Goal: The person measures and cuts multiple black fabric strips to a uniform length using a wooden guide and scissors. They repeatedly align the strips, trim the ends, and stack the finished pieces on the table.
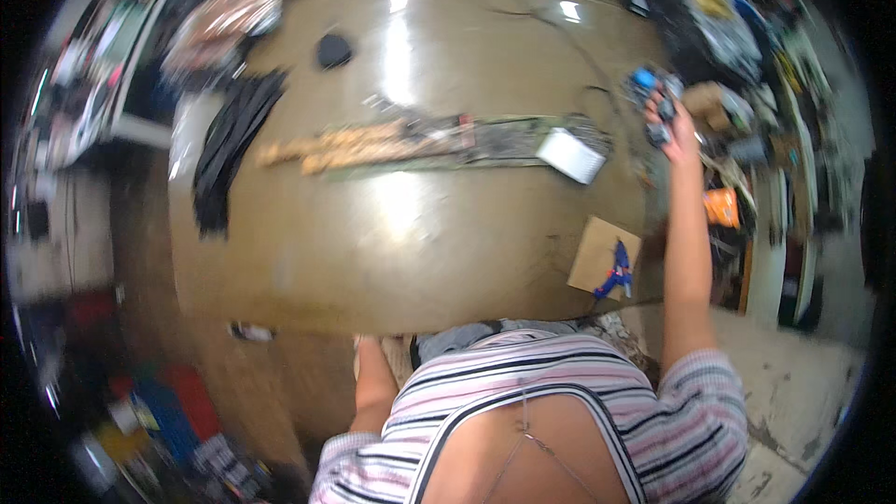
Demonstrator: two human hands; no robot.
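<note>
My right hand is stretched out to the table's far right edge, its fingers closed around a small dark object blurred by motion. Just beyond the fingers is a bright blue item. My left forearm hangs down by the near edge of the table; the fingers of that hand are hidden. Across the middle of the table lies a long flat bundle, tan at its left end and dark green to the right. A white pad of paper rests on its right end.
A blue glue gun sits on a piece of brown cardboard at the near right of the glossy table. Black cloth drapes over the left side. A round black object stands farther back. Plastic-wrapped piles crowd the far left corner.
</note>
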